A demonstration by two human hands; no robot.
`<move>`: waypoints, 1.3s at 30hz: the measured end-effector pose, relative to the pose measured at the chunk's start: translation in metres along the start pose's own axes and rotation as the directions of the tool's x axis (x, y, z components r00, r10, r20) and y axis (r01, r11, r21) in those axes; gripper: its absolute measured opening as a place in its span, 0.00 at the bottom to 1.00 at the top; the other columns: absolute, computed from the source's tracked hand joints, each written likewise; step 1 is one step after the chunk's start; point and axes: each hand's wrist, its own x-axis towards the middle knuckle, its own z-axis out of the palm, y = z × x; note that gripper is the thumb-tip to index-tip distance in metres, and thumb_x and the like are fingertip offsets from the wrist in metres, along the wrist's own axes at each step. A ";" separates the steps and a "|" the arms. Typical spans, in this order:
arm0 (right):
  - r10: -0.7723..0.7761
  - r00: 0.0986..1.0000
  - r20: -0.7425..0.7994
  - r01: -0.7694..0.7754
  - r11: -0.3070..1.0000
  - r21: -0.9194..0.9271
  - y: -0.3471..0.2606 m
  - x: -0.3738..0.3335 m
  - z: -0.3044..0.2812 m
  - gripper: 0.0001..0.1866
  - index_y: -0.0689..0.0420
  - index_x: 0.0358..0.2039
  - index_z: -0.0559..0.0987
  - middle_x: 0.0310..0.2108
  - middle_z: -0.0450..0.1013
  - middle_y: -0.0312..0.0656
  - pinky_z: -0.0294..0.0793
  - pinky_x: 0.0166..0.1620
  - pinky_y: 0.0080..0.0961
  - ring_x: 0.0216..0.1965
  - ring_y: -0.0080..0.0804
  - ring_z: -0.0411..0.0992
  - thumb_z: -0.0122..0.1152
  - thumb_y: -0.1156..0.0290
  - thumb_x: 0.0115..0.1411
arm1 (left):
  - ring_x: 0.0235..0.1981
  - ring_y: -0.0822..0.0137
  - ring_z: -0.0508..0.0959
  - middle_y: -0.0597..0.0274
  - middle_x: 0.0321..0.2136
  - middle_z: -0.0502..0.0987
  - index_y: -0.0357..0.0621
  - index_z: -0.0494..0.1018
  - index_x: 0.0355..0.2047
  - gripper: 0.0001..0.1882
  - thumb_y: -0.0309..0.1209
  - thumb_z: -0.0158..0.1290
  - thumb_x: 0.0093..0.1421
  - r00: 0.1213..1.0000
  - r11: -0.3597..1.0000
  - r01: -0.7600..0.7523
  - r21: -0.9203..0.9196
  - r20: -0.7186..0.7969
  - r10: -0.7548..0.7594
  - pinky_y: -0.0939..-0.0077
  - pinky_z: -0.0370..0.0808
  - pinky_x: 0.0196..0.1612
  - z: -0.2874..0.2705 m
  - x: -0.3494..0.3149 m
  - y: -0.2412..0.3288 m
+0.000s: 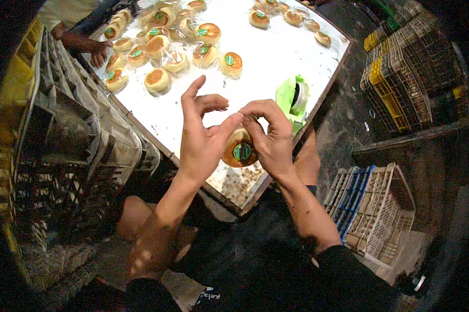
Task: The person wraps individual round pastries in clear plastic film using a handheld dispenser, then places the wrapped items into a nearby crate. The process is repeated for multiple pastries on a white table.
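Observation:
Close in front of me, a round bun (pixel 239 151) with a browned top and a green round label sits near the table's near corner, under my hands. My right hand (pixel 270 136) is pinched above its far edge, fingertips together; what they grip is too small to make out, perhaps clear wrapping. My left hand (pixel 206 127) has its index and middle fingers apart in the air, its thumb tip meeting the right fingertips. Just right of my right hand stands a bright green tape dispenser (pixel 293 101) with a roll in it.
Several labelled buns, many in clear wrapping (pixel 174 62), crowd the white table's (pixel 260 67) far left; more buns (pixel 293 18) lie far right. Another person's hand (pixel 99 53) rests at the left edge. Plastic crates stand left (pixel 83 119), right (pixel 401 83) and lower right (pixel 372 213).

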 end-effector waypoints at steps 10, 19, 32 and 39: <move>0.008 0.999 0.053 0.008 0.955 -0.296 0.018 -0.009 -0.015 0.08 0.63 0.31 0.74 0.45 0.69 0.49 0.71 0.44 0.32 0.44 0.40 0.69 0.59 0.71 0.59 | 0.29 0.75 0.73 0.64 0.24 0.75 0.34 0.73 0.32 0.08 0.27 0.59 0.57 0.991 0.842 -0.126 0.525 0.099 0.087 0.76 0.70 0.38 0.002 0.001 0.008; 0.595 0.755 -0.275 -0.402 0.752 0.523 0.014 -0.012 -0.002 0.15 0.60 0.48 0.66 0.42 0.70 0.45 0.70 0.48 0.28 0.42 0.32 0.72 0.54 0.77 0.61 | 0.33 0.77 0.67 0.67 0.29 0.67 0.44 0.62 0.37 0.12 0.21 0.52 0.55 0.933 0.948 0.302 -0.103 -0.171 -0.316 0.80 0.68 0.37 0.023 -0.006 -0.020; 0.572 0.691 -0.443 -0.712 0.644 -0.280 0.104 -0.017 -0.091 0.23 0.70 0.25 0.78 0.33 0.73 0.51 0.67 0.41 0.34 0.35 0.36 0.70 0.61 0.57 0.57 | 0.31 0.76 0.68 0.66 0.29 0.68 0.42 0.62 0.37 0.12 0.21 0.54 0.56 0.956 0.953 0.285 -0.104 -0.045 -0.291 0.79 0.68 0.37 0.027 0.001 -0.026; 0.762 0.609 -0.221 -0.760 0.640 0.112 0.071 -0.062 -0.042 0.17 0.65 0.24 0.76 0.31 0.70 0.43 0.66 0.45 0.27 0.39 0.30 0.67 0.58 0.63 0.62 | 0.33 0.72 0.67 0.63 0.30 0.66 0.39 0.60 0.40 0.16 0.20 0.54 0.54 0.957 0.966 0.256 -0.039 -0.130 -0.259 0.76 0.67 0.41 0.027 0.007 -0.026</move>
